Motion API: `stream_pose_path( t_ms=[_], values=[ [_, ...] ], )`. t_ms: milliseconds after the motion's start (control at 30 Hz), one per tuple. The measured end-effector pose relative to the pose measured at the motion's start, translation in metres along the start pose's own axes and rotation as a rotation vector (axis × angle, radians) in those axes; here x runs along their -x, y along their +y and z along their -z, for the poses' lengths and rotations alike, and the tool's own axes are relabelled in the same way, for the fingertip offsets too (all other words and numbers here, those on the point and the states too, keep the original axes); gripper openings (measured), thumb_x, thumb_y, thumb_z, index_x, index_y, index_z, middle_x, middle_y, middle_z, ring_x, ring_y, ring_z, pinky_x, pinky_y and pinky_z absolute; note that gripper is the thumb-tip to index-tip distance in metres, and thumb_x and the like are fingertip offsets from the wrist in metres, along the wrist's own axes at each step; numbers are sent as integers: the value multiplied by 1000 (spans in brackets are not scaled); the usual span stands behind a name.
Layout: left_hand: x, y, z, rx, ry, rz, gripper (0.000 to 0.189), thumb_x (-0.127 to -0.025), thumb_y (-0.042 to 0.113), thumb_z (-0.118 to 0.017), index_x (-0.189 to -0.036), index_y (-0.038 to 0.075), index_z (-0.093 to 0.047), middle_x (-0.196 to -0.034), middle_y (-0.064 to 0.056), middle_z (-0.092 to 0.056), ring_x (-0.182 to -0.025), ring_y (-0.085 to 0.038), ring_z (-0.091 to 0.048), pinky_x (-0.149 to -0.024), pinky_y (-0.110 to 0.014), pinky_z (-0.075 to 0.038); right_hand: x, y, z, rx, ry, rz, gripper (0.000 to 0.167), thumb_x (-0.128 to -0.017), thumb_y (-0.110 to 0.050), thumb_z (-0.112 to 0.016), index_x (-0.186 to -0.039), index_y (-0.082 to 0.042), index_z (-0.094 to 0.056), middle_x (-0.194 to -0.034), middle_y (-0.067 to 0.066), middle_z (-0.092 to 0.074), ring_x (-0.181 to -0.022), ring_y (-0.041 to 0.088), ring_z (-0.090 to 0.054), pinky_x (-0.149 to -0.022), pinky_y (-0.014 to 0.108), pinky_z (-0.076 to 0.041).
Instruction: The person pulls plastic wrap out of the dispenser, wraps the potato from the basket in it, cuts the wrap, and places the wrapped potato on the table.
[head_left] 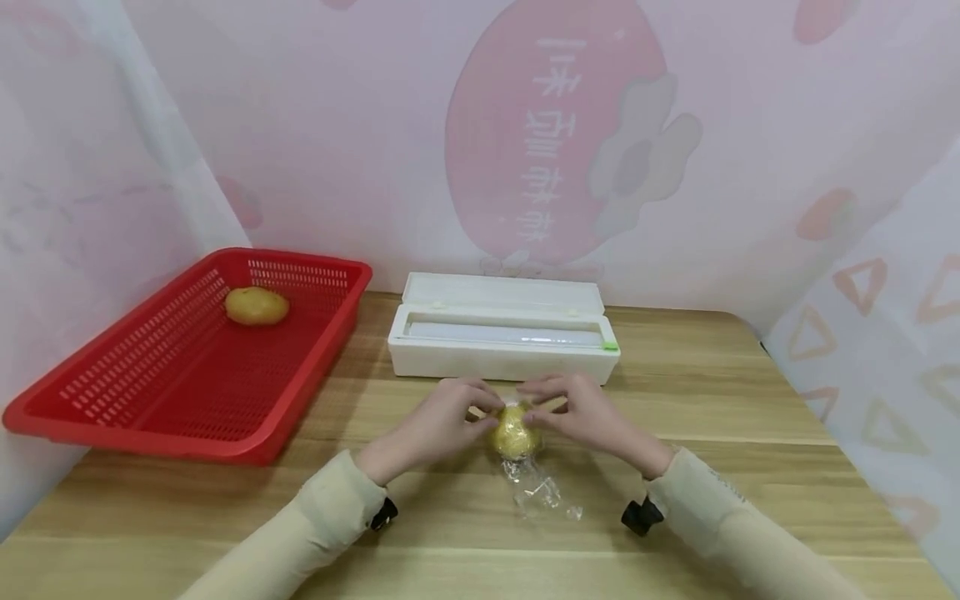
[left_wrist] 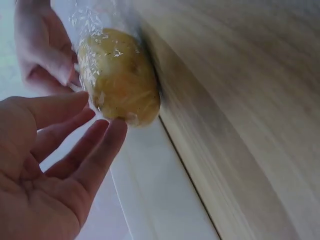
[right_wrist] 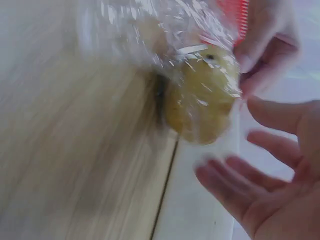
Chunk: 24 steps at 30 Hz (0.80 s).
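White characters on pink backdrop, print on sleeve: unreadable.

The wrapped potato fills the gap between left hand and right hand, its clear film trailing nearward. Just beyond, a white box blocks the way forward. A strip of bare worktop offers passage left, up to the red basket; wider room lies right.
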<state>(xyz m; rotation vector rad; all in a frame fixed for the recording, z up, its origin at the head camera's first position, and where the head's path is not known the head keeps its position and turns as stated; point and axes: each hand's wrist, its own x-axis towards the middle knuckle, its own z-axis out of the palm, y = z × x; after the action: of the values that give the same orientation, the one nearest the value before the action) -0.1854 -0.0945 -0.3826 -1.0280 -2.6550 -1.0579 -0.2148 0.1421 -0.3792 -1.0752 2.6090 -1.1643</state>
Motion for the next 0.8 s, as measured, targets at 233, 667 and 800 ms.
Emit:
stream_pose_path(
  t_ms=[233,667,800],
  values=[
    [7,2,2,-116,-4,-130,20,-81,2,-79,-100,5,-76,-108,-5,-66,-99,-18,-61,-86,-33,-51,3,0,-5,-18,-45,26,28,-89,-15,-76,-115,-8,-72,-118,3,-66,-103,21,-63,-75,28,-55],
    [11,23,-4,-341,-151,-319,28,-77,4,-83,-97,22,-76,-102,1,-56,-77,-6,-52,-62,-15,-43,-3,6,1,-6,-55,14,32,-90,-27,-75,-119,-14,-71,-116,1,-68,-88,14,-66,-67,30,-55],
    [10,23,-9,-336,-136,-336,17,-78,8,-83,-86,22,-77,-95,4,-51,-77,-5,-49,-61,-14,-41,-2,6,1,-19,-59,12,32,-89,-26,-76,-118,-14,-72,-117,3,-68,-93,18,-66,-69,30,-55]
  ],
)
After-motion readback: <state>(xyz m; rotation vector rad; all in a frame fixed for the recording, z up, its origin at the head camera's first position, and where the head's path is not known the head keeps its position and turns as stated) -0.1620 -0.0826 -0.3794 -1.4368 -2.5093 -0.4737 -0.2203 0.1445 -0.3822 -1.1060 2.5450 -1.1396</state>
